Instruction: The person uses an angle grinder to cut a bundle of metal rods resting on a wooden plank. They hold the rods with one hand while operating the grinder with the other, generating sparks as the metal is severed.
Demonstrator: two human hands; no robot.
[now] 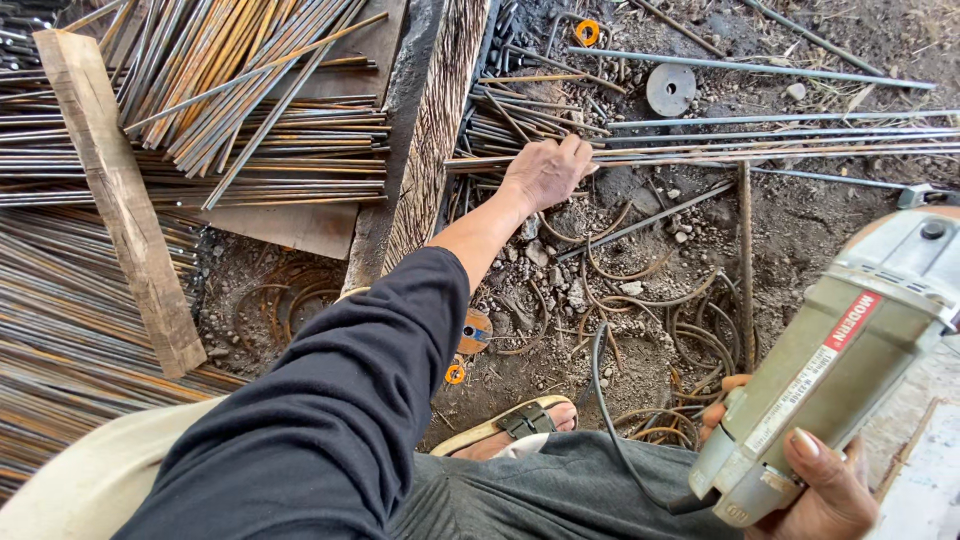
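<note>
The left hand (545, 172) presses on thin steel rods (700, 152) near the top middle. The right hand (815, 490), bottom right, wraps tight around a grinder (850, 350). Its cord (600, 400) crosses the lap and could snag; loose rods might roll.

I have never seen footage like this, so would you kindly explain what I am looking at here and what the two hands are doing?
This single picture comes from a camera worn on a person's head, looking down at their own arms and lap. The left hand, in a dark sleeve, reaches forward and rests on a bundle of thin steel rods lying on the dirt ground. The right hand grips a grey-green angle grinder with a black cable. More rusty rods, a wooden plank, bent wire loops and a sandalled foot are visible.
</note>
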